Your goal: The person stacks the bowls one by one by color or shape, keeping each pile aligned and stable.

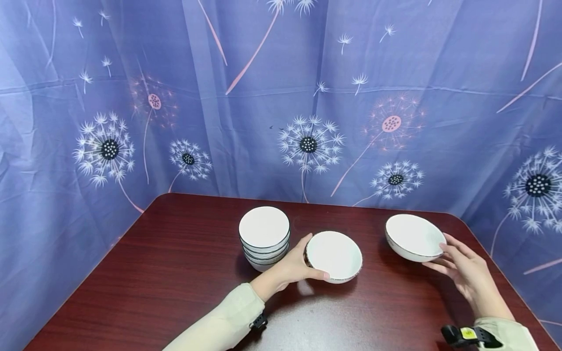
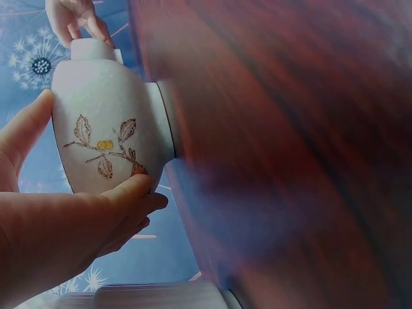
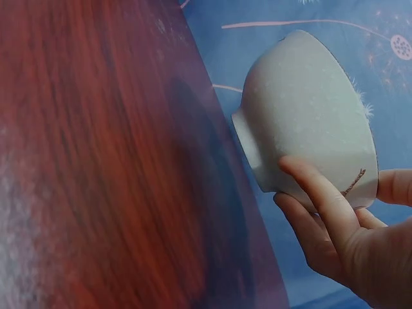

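Note:
My left hand (image 1: 291, 263) grips a white bowl (image 1: 335, 256) by its side, thumb near the rim. In the left wrist view this bowl (image 2: 103, 122) shows a painted brown branch with leaves and yellow fruit. Its foot is at or very near the tabletop; I cannot tell if it touches. At the right, my right hand (image 1: 467, 273) holds a second white bowl (image 1: 412, 236), thumb at the rim and fingers underneath. The right wrist view shows that bowl (image 3: 309, 116) raised off the table, with part of a brown twig beside the fingers.
A stack of several white bowls with dark rims (image 1: 265, 234) stands just left of my left hand. The dark red wooden table (image 1: 145, 273) has rounded far corners. A blue curtain with dandelion prints (image 1: 254, 122) hangs behind it and along the sides.

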A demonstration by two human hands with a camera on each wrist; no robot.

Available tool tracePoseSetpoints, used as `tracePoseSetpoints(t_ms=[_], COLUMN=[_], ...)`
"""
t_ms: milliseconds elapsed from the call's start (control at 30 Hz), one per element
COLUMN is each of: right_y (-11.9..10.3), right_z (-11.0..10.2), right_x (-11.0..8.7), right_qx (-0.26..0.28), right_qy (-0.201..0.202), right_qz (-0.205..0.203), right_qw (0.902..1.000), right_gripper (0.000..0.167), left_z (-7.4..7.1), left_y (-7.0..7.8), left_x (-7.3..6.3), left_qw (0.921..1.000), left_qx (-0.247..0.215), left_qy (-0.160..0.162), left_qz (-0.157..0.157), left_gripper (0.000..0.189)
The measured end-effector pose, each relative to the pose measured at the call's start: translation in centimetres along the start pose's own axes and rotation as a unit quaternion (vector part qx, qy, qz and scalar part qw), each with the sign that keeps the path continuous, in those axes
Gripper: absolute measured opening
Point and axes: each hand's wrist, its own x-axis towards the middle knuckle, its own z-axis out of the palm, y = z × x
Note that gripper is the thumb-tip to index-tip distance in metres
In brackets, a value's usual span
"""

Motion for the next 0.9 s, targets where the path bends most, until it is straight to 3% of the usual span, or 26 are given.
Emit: tracePoseSetpoints(t_ms=[533,900], right_y=[0.3,0.4], right_z=[3.1,5.2], right_x=[0.8,1.3], right_qx=[-0.021,-0.049], right_qy=[-0.027,-0.039], right_qz=[-0.015,0.008], right_qw=[0.9993,0.9980], right_gripper=[0.035,0.035], left_z=[0.0,0.1], left_y=[0.0,-0.1], left_x=[0.0,0.2], left_qw=[1.0000,0.9999], left_qx=[-0.005,-0.005], left_qy=[0.003,0.005], left_qz=[-0.006,-0.008], left_gripper=[0.108,0.108])
